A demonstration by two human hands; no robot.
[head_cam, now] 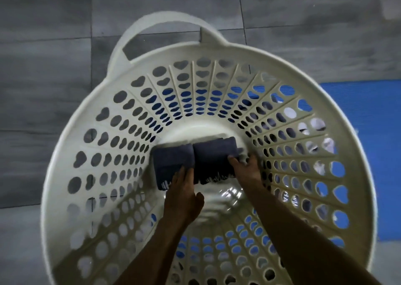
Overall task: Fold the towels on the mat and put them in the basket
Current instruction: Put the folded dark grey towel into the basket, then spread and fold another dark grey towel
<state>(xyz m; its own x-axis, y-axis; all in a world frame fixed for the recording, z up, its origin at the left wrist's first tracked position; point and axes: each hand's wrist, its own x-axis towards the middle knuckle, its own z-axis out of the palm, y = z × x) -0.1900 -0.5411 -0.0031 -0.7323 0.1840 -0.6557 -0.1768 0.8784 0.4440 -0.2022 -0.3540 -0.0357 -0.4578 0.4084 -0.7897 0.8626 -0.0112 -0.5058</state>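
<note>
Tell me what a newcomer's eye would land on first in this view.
The big cream basket with perforated walls fills the frame, seen from straight above. At its bottom lie two folded dark towels side by side, with the left hand and right hand reaching down onto them. A blue mat shows on the grey floor at right.

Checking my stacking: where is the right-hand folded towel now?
In the head view, the right folded towel lies on the basket floor, beside the left folded towel, with the right hand on it.
</note>
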